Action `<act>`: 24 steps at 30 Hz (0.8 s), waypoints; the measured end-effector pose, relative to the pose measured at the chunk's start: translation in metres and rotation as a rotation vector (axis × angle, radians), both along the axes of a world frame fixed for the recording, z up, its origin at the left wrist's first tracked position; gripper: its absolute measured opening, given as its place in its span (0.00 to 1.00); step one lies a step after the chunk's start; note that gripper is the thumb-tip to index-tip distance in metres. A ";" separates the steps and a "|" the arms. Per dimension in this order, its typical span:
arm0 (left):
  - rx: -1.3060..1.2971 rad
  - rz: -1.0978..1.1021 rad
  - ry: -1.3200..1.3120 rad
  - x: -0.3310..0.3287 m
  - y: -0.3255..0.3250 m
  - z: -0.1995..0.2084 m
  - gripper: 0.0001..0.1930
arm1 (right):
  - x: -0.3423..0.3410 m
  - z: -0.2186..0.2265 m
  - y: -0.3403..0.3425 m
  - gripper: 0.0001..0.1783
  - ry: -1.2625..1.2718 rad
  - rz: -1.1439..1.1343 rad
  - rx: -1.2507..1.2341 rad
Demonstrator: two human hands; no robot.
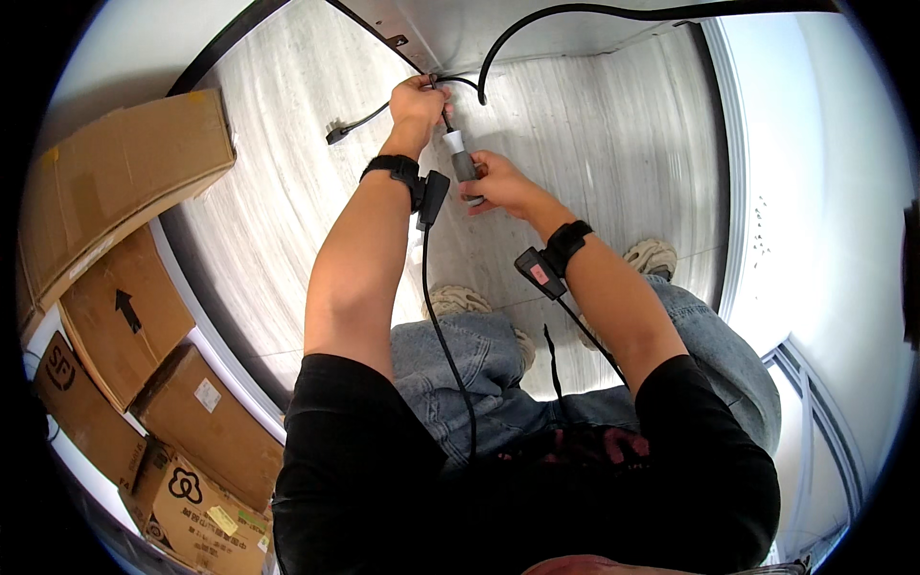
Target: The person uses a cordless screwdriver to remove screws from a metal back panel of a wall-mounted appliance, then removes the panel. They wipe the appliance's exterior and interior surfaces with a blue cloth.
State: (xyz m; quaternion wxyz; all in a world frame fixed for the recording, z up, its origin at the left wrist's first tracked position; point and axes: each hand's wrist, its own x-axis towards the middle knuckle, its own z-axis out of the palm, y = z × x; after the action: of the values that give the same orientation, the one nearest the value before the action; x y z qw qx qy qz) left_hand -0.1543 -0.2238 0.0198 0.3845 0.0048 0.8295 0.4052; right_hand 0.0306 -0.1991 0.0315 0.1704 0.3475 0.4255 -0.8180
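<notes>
Cardboard boxes (125, 163) are stacked at left. A black plug (334, 135) is seen on the pale floor (613, 144). The left hand (417, 103) is placed at the metal panel's (446, 34) corner, its exact grip unclear. The screwdriver (464, 168) is pointed toward that corner, its grey handle gripped by the right hand (503, 185).

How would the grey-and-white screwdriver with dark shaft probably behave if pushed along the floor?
The screwdriver would likely feel stiff, as its slim shaft looks straight. Its thicker, seemingly rounded handle may make it roll in a curve.
</notes>
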 end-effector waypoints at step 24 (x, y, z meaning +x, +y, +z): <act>-0.079 -0.130 0.067 -0.005 0.001 0.001 0.22 | 0.003 -0.005 0.003 0.20 0.038 -0.010 0.009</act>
State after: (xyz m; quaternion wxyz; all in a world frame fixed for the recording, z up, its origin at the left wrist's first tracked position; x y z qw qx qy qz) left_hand -0.1590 -0.2225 0.0213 0.3819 0.0568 0.8552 0.3458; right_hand 0.0339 -0.1965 0.0267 0.1565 0.3347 0.4306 -0.8235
